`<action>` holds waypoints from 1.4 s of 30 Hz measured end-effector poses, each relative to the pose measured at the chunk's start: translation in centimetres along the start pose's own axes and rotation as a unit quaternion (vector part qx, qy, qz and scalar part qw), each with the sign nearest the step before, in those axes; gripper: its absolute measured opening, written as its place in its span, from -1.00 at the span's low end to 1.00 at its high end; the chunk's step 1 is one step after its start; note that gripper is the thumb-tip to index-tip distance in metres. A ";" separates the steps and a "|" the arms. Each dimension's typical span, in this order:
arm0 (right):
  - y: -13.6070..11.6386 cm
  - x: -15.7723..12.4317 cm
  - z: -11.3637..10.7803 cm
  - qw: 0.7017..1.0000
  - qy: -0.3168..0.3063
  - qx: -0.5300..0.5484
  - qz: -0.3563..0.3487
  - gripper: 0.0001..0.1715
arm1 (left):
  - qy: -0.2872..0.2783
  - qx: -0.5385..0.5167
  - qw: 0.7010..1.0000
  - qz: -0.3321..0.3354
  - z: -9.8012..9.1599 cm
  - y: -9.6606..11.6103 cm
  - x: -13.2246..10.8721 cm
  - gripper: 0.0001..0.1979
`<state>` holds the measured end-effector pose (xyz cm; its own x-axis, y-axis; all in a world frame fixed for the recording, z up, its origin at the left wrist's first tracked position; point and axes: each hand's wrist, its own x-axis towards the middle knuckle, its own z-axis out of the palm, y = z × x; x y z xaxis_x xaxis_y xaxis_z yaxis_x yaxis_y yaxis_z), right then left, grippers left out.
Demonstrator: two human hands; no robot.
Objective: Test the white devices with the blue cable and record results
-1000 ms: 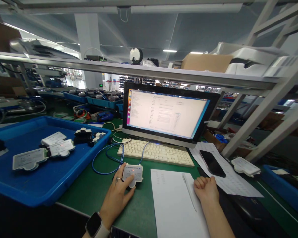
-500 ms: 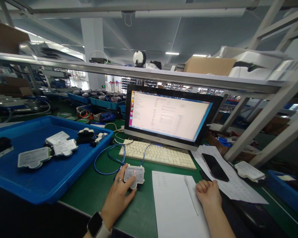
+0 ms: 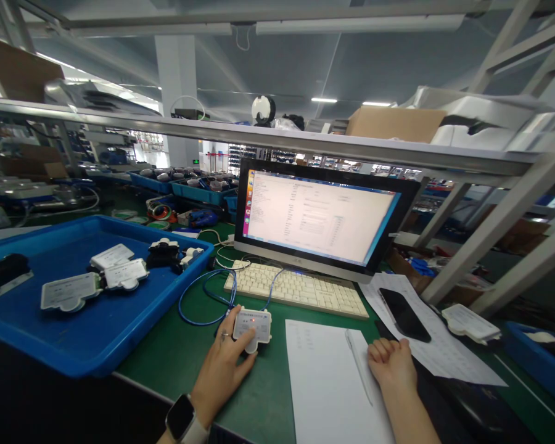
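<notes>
Green bench mat [image 3: 185, 361] carries the white plastic module [image 3: 254, 324] just before the cream keyboard [image 3: 296, 288]; our left hand [image 3: 224, 364] grips it, our right hand [image 3: 391, 365] rests fisted on a white paper sheet [image 3: 324, 382].

The small module [image 3: 253, 327] under the left hand [image 3: 224, 370] is matt white plastic, and its cable [image 3: 198, 302] has a smooth blue rubbery sheath. The bench mat [image 3: 176, 364] looks matt green and faintly textured. The tray [image 3: 97, 333] is smooth blue plastic with a slight sheen. The sheet [image 3: 324, 382] is plain matt white paper. The phone [image 3: 403, 313] has glossy black glass, like the smartwatch [image 3: 179, 417] face. The keyboard [image 3: 296, 288] is cream plastic, the monitor [image 3: 324, 216] bezel glossy black, the shelf rail [image 3: 213, 129] brushed metal, and the box [image 3: 393, 123] brown cardboard.
</notes>
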<state>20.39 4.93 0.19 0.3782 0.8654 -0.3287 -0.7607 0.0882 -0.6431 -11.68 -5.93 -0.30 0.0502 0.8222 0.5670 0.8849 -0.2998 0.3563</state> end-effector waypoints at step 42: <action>0.0 -0.1 0.1 1.000 0.008 0.005 -0.005 -0.50 | -0.002 0.001 1.000 -0.008 0.0 -0.1 0.1 -0.53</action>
<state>20.28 4.91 0.26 0.3939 0.8566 -0.3332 -0.7619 0.1014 -0.6397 -11.76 -5.85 -0.28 0.0376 0.8293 0.5575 0.8867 -0.2850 0.3641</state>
